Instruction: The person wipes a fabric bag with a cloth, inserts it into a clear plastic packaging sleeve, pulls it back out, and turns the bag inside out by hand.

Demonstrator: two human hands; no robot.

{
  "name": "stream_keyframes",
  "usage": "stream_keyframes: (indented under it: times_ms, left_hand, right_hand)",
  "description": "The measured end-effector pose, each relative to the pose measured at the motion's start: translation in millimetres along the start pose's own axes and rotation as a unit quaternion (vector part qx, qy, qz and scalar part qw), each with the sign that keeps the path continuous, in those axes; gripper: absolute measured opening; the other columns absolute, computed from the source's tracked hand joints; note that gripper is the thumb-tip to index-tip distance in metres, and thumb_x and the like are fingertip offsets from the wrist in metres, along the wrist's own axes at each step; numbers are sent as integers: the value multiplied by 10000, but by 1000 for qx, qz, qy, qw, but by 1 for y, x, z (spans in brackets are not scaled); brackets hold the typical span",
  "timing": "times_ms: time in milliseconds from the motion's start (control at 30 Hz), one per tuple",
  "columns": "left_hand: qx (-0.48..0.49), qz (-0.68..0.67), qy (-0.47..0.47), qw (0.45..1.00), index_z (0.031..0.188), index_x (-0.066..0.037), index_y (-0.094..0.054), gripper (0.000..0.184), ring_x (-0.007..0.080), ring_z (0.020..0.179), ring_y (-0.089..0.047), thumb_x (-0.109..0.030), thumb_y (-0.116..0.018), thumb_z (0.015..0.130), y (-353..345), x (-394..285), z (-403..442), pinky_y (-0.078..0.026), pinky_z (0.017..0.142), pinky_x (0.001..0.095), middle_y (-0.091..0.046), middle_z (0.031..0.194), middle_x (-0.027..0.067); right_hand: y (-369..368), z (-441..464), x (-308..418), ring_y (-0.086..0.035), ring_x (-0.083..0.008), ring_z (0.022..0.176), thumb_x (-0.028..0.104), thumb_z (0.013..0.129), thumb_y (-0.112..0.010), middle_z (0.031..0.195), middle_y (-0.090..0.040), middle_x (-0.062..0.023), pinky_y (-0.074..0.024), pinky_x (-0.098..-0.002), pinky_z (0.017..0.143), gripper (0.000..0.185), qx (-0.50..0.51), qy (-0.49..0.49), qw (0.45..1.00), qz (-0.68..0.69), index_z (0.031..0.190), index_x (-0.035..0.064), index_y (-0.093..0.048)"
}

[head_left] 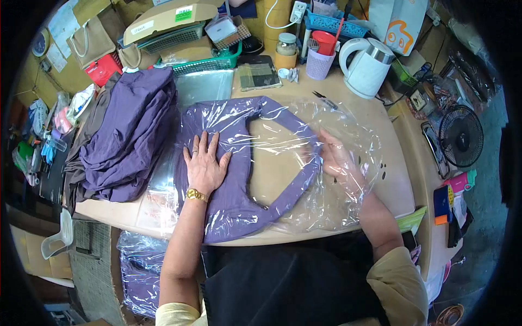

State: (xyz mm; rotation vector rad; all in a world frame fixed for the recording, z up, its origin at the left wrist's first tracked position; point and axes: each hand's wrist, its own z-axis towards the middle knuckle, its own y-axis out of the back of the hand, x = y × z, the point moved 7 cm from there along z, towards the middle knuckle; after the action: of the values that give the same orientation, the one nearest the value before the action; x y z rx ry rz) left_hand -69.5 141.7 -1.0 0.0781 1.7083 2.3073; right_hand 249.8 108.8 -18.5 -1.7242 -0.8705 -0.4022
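A purple garment (231, 179) lies flat on the table (399, 190) inside a clear plastic bag (348, 212). Its long strip curves in a loop toward the right. My left hand (205, 165) rests palm down on the bagged garment, fingers spread, with a gold watch on the wrist. Under the bag's film, my right hand (337, 157) is beside the loop's right edge with its fingers extended; whether it touches the strip I cannot tell.
A pile of purple garments (128, 130) sits at the left, near clear bags (204, 84). Small snips (325, 100), a white kettle (368, 66) and a lilac cup (319, 64) stand or lie behind. A black fan (460, 136) is at the right. Bagged purple items (138, 277) are below the table.
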Motion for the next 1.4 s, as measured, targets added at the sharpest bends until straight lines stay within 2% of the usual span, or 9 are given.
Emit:
stream_keyframes:
  times_ms: [167, 300, 467, 733, 833, 967, 1067, 1267, 1400]
  left_hand:
    - [1, -1, -1, 1000, 1475, -141, -433, 646, 363, 1443, -323, -511, -516, 952, -1, 0, -3, -204, 1163, 607, -382, 1542, 169]
    - [-1, 5, -5, 1000, 1475, -146, -435, 645, 359, 1441, -327, -517, -512, 953, -1, -1, -1, -210, 1161, 607, -384, 1542, 167]
    - [-6, 10, -2, 1000, 1473, -148, -444, 632, 347, 1442, -330, -494, -516, 950, 1, -1, -3, -222, 1154, 599, -384, 1547, 157]
    - [8, 28, 5, 1000, 1492, -159, -413, 631, 349, 1452, -315, -496, -490, 963, -1, -3, -2, -219, 1155, 601, -376, 1554, 151]
    - [13, 31, 0, 999, 1496, -163, -406, 631, 347, 1459, -305, -503, -474, 969, 0, -3, -3, -219, 1155, 601, -371, 1559, 147]
    - [20, 30, 6, 999, 1499, -174, -403, 626, 342, 1461, -302, -502, -473, 970, -1, -2, -2, -210, 1158, 604, -364, 1564, 145]
    - [23, 21, 12, 999, 1505, -182, -397, 632, 342, 1460, -302, -494, -488, 964, -3, -1, -2, -203, 1157, 611, -363, 1565, 143]
    - [21, 36, 6, 999, 1506, -174, -396, 628, 345, 1461, -299, -492, -481, 970, -7, 0, -1, -211, 1151, 616, -360, 1568, 142]
    - [27, 46, 13, 999, 1507, -171, -393, 629, 341, 1464, -294, -500, -474, 976, -4, -2, -2, -209, 1154, 616, -356, 1570, 138]
  right_hand:
    - [17, -12, 42, -655, -240, 1014, 412, 1002, -561, 1179, -646, -123, -547, -421, 891, 465, -22, 351, 870, -346, 1295, 52, -575]
    - [22, 14, 21, -610, -263, 1093, 498, 1017, -471, 1188, -649, -134, -498, -456, 942, 544, 43, 2, 999, -12, 1317, 50, -547]
    - [130, 32, 106, -612, -309, 1106, 358, 993, -576, 1328, -536, -195, -532, -397, 957, 626, -54, 168, 984, -19, 1486, 83, -305]
    - [119, 59, 158, -639, -266, 1041, 151, 916, -650, 1052, -637, -170, -543, -363, 895, 384, -149, 444, 437, -768, 1251, -11, -558]
    - [145, 86, 189, -669, -188, 866, 189, 915, -675, 925, -668, -110, -546, -325, 764, 237, -254, 236, 826, -444, 1037, -12, -649]
    - [135, 30, 219, -635, -141, 703, 369, 981, -601, 839, -657, -57, -506, -292, 644, 351, -391, 423, 747, -332, 951, 22, -645]
    - [122, -24, 151, -613, -111, 709, 660, 1008, -289, 837, -652, -37, -492, -264, 654, 701, -223, 108, 814, -525, 966, 62, -652]
    - [48, -129, 21, -554, -100, 678, 209, 876, -672, 737, -583, 15, -460, -285, 640, 150, -120, 180, 661, -719, 909, 66, -640]
    - [164, -187, 69, -595, -117, 655, 224, 879, -689, 789, -645, -32, -474, -301, 561, 192, -223, 150, 847, -459, 906, 41, -635]
